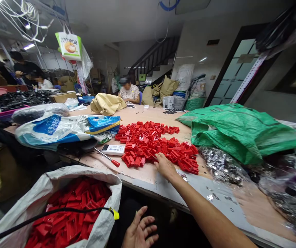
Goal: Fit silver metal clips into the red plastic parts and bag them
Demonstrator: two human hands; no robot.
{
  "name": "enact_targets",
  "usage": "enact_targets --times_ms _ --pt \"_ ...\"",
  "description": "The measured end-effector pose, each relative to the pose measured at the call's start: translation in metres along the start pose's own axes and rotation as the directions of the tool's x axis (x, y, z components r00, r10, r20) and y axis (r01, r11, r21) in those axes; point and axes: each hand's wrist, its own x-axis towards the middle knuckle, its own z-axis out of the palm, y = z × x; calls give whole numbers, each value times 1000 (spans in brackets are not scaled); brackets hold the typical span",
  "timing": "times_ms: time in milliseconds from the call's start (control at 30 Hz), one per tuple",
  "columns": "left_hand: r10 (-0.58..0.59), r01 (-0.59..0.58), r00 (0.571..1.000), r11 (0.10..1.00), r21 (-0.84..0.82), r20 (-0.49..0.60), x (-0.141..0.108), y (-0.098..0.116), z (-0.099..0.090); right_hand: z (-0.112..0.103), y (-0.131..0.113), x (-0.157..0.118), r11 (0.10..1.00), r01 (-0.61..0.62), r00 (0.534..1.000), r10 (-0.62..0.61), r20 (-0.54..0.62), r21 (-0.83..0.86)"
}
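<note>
My right hand (165, 166) reaches over the table to the front edge of a pile of small red plastic pieces (150, 144). Its fingers are drawn together at the pile; a thin dark sliver shows at the tips, too small to name. Below the table edge, my left hand (140, 230) is palm up, fingers apart, holding nothing. To its left stands an open white woven sack (114, 196), filled with more red pieces (73, 213). Small shiny metal parts (210, 197) lie on a grey sheet (202, 189) near my right forearm.
A red-handled screwdriver (112, 161) and a white phone-like box (113, 149) lie left of the pile. A green woven sack (243, 127) and clear bags of metal parts (224, 165) are right. A black cord (60, 210) crosses the white sack. A person (129, 91) sits across the table.
</note>
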Motion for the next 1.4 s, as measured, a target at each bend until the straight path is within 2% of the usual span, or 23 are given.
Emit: enact_targets --times_ms 67,167,233,333,400,467,567,633,733,800,900,1000,1100,1267,1400 --pt "4 -4 1000 1000 20 1 -1 1 -2 -4 3 -9 999 24 999 -23 -24 40" --pt "31 -28 999 994 101 -32 -4 4 2 -10 5 -37 992 62 997 -58 -40 105" --pt "64 -49 995 980 194 -72 -6 5 11 -13 6 -65 974 90 996 -94 7 209" --pt "140 -93 983 939 332 -121 -11 5 33 -15 4 -112 866 91 973 -182 141 492" --pt "190 -137 977 909 393 -99 -14 2 48 -16 3 -141 814 65 955 -218 200 578" --pt "203 -166 978 883 439 -40 -16 -1 61 -16 2 -165 814 55 948 -224 225 578" --pt "194 -170 981 851 496 2 -18 -7 75 -15 4 -190 819 34 956 -193 220 573" --pt "171 -150 985 840 521 9 -19 -11 80 -16 10 -200 780 -1 966 -161 203 625" --pt "165 -125 986 831 542 -26 -20 -14 83 -19 31 -208 727 -22 988 -89 127 686" --pt "174 -118 983 822 557 -49 -21 -17 83 -24 54 -209 766 -44 998 8 59 641" --pt "170 -110 984 809 577 -50 -22 -22 83 -33 99 -205 876 -152 978 200 -58 458" --pt "165 -105 985 795 597 -47 -20 -30 82 -41 138 -198 939 -313 925 336 -177 146" --pt "176 -98 982 774 625 -64 -18 -40 82 -46 160 -188 932 -362 915 349 -202 -26" --pt "184 -90 980 759 645 -80 -16 -44 80 -44 169 -169 945 -321 936 307 -175 -58" --pt "205 -144 979 716 683 -9 -17 -37 85 -41 170 -159 953 -295 947 283 -153 -61"
